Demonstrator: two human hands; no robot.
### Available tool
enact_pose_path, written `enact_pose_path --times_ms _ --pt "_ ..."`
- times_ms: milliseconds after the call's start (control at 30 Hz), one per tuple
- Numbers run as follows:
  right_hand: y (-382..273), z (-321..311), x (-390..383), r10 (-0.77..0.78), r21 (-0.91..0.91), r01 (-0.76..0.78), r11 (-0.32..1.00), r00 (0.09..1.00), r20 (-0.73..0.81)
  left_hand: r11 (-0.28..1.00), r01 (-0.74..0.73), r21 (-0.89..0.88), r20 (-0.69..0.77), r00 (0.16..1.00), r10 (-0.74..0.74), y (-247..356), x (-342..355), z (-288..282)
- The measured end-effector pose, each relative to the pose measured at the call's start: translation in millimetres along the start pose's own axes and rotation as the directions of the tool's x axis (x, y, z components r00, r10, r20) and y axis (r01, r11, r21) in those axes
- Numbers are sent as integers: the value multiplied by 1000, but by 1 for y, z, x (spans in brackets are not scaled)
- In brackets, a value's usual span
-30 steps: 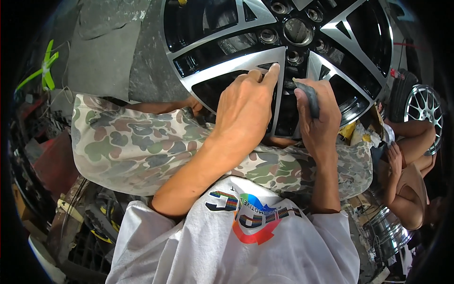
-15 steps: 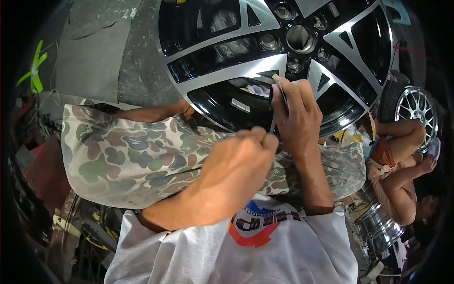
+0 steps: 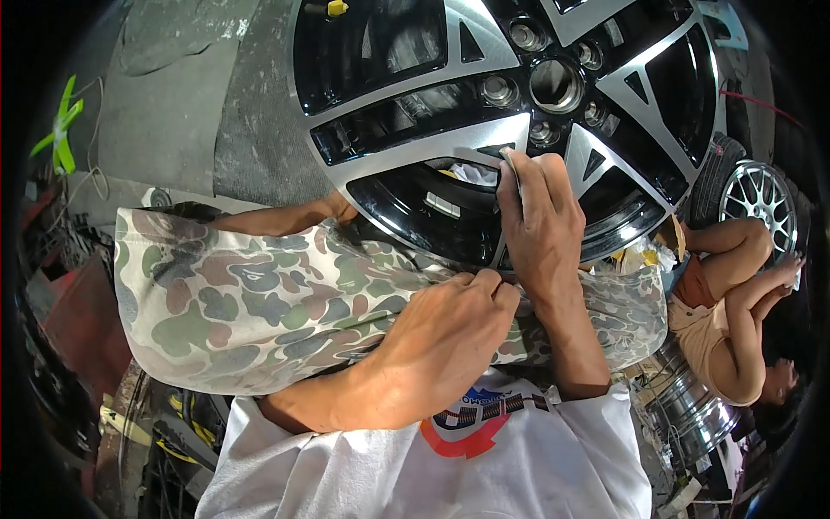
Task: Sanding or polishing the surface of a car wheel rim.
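A black and silver alloy wheel rim [image 3: 424, 154] lies face up before my knees. My right hand [image 3: 546, 216] rests on one of its spokes, below the centre bore. Between its thumb and fingers is a thin folded grey sheet [image 3: 512, 164], which looks like sandpaper, its edge against the spoke's machined face. Closer to my body, my left hand [image 3: 462, 311] is closed in front of the rim's near edge, above my lap. Its fingertips are turned away, so anything in them is hidden. A yellow cap-like piece [image 3: 337, 9] sits on the rim's upper left.
Camouflage trousers [image 3: 259, 294] cover my bent legs, close to the rim. Another person [image 3: 722, 320] sits at the right, near a mesh-spoked wheel with a tyre [image 3: 761, 203] and a shiny rim [image 3: 692, 411]. A green bladed object [image 3: 62, 130] and cables lie at the left.
My left hand has drawn back a little toward my body, its fingers still closed. My right hand stays on the spoke with the sheet tilted slightly differently. The whole view has shifted slightly.
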State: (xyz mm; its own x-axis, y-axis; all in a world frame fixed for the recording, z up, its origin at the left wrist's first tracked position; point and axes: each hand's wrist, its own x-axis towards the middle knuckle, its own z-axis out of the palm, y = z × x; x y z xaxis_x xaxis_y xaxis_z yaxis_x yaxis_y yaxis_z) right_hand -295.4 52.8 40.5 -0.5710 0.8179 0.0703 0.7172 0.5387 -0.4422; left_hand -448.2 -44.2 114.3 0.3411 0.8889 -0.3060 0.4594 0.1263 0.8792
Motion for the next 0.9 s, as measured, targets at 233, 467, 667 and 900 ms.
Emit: enact_pose_path --times_ms 233,467,667,900 --pt "-2 -2 2 30 9 -30 1000 1000 7 999 -29 -21 57 998 30 2 0 1" --pt "-10 -2 3 58 37 -55 998 996 -70 999 -44 -18 64 997 45 3 -4 4" --pt "-9 -6 7 28 4 -28 1000 1000 4 998 -49 -47 78 996 52 2 -7 5" --pt "-11 -6 14 20 24 -18 1000 998 -66 993 -113 -41 84 990 116 -1 -10 4"
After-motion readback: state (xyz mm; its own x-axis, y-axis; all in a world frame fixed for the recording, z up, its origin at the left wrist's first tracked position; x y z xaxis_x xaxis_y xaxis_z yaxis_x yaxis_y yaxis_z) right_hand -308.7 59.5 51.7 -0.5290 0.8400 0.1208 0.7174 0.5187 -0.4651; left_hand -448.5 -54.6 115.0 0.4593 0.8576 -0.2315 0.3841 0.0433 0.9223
